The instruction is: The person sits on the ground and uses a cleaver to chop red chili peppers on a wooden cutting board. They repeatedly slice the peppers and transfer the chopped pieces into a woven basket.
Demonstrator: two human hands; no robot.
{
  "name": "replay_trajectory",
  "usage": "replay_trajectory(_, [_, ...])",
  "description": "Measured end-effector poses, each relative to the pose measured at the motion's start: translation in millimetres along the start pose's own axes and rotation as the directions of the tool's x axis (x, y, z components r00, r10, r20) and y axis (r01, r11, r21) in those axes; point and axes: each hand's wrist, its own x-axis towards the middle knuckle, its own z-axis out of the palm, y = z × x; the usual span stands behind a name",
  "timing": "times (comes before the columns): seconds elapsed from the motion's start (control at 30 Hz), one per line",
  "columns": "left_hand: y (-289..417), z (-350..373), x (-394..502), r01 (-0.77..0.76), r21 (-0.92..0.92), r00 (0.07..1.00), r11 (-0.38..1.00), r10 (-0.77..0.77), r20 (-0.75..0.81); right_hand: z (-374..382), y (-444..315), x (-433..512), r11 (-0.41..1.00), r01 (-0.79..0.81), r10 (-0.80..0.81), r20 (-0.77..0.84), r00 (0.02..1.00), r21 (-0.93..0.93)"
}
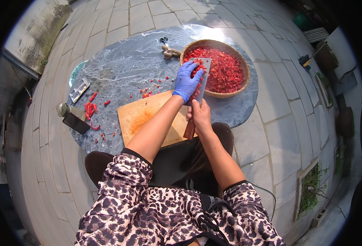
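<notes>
My right hand [200,115] is closed round the wooden handle of a cleaver [206,77], whose broad blade reaches over the near left rim of a woven basket [247,75]. Chopped red chilies [227,69] fill that basket. Gloved in blue, my left hand [187,79] rests against the blade, its fingers apart over cut chili pieces lying on it; how firmly it touches them cannot be told. Below my forearms lies a wooden cutting board [156,113] with an orange stain. Several whole red chilies [89,109] lie on the stone table left of the board.
On the round stone table [122,58] stand a glass jar [73,111] with a dark phone [76,123] leaning by it, and a plastic tray [79,89]. Scissors [164,41] and brown root-like pieces [168,53] lie left of the basket. Chili scraps [146,93] are scattered beyond the board.
</notes>
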Motion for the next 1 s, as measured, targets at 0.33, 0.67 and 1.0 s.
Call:
replay_trajectory(0.33, [-8.4,45.5,49.9,0.074,0.02,0.997,0.997,-0.073,-0.009,-88.9,-123.9,98.1,0.082,0.208,-0.584,0.122,0.802,-0.975])
replay_trajectory(0.67, [-71.5,-135.9,-73.5,0.143,0.401,0.972,0.905,-0.205,0.116,-68.8,-96.8,52.7,0.807,0.373,-0.354,0.131,0.926,-0.458])
replay_trajectory(1.0, [-146.5,-326.6,-92.0,0.504,0.778,0.774,0.376,-0.596,-0.214,-11.3,50.7,-19.0,0.753,0.076,0.17,0.305,0.937,-0.654])
